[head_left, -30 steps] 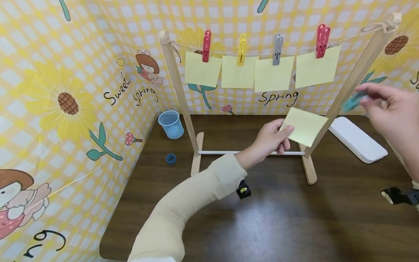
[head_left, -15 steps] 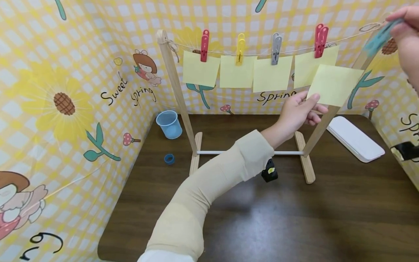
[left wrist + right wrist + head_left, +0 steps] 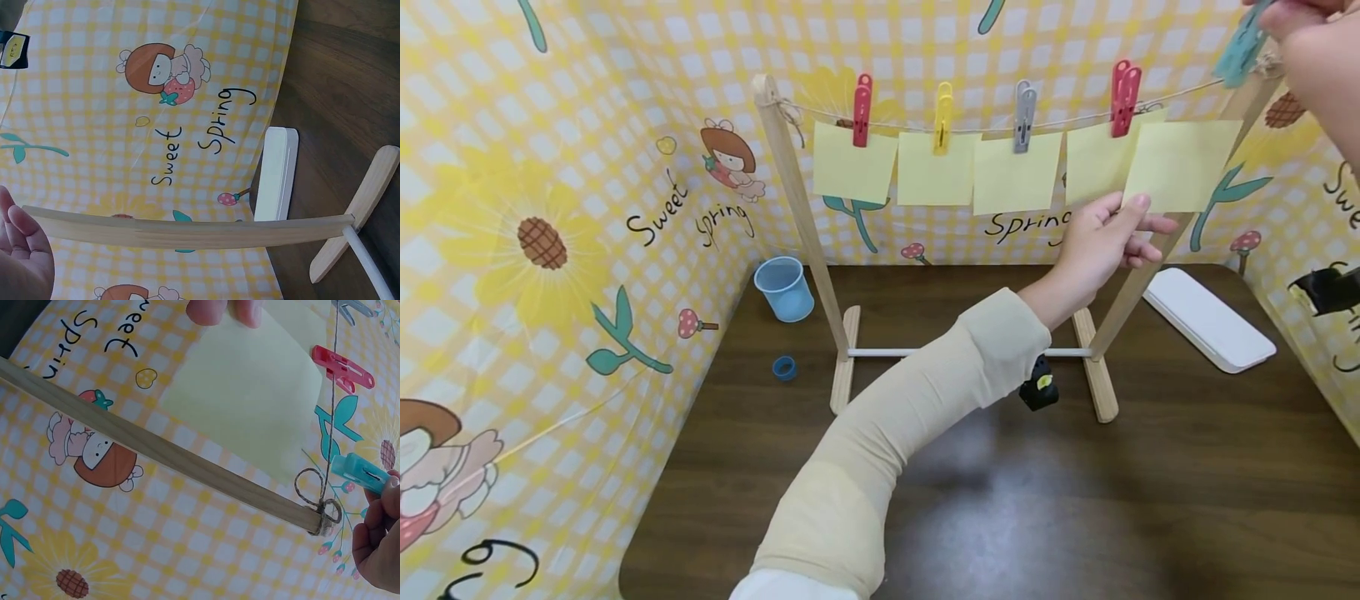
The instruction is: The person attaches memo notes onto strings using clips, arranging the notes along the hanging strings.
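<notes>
My left hand [image 3: 1101,246] pinches a yellow sticky note [image 3: 1183,167] by its lower left corner, just below the string [image 3: 1187,92] near the right post. That note partly covers another yellow note [image 3: 1093,162] hung by a red clothespin [image 3: 1124,98]. At the upper right, my right hand [image 3: 1318,71] pinches a teal clothespin [image 3: 1242,50]. In the right wrist view the teal clothespin [image 3: 361,473] is close to the string beside its knot, its tip near the cord. Whether it touches the string I cannot tell. The left wrist view shows only part of the left hand [image 3: 25,250].
Three more yellow notes hang from a red clothespin [image 3: 862,110], a yellow clothespin [image 3: 943,118] and a grey clothespin [image 3: 1024,117]. The wooden frame [image 3: 808,217] stands on a dark table [image 3: 925,500]. A blue cup [image 3: 784,289], a blue ring [image 3: 784,368] and a white case [image 3: 1210,321] are around it.
My left hand has lifted the sticky note up and right, from below the line to beside the last hanging note. My right hand has raised the teal clothespin to the string's right end.
</notes>
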{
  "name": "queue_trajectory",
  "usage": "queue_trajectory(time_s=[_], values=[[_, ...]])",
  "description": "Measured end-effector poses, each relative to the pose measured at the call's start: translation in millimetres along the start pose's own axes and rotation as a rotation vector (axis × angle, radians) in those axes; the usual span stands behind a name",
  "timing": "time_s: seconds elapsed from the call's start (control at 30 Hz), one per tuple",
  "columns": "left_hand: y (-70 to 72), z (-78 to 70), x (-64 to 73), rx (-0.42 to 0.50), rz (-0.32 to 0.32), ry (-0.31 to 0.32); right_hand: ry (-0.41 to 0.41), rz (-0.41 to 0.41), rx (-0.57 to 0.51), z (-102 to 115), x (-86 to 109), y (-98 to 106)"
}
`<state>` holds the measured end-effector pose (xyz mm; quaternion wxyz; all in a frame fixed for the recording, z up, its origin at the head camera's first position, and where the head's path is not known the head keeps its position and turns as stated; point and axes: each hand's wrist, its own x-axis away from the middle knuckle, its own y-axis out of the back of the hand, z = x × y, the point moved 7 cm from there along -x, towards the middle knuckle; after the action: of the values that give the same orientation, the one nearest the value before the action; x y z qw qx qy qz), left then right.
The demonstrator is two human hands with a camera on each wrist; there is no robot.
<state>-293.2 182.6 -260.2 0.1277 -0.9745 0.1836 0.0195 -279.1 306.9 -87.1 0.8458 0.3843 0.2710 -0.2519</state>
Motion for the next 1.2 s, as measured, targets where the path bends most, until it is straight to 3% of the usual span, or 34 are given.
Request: queue_trajectory(time_s=[0.17,0.47,0.77,1.03,1.2], values=[[0.3,-7.5,2.7,0.002,-0.012,-0.001,0.024,0.116,-0.103,5,1.4,-7],[-2.0,-9.3,-0.2,0.040,0.007,-0.013,-0.042,0.180,-0.160,2,9.1,-13],[-3.5,-6.1,-7.3,0.050,0.016,-0.028,-0.039,0.207,-0.149,3,11.8,-18],[-4.9,-15.0,-0.2,0.066,0.026,-0.025,0.003,0.197,-0.097,3,10.5,-21],[-4.8,-21.6,5.3,0.071,0.032,-0.021,-0.019,0.233,-0.067,-2,11.6,-23]])
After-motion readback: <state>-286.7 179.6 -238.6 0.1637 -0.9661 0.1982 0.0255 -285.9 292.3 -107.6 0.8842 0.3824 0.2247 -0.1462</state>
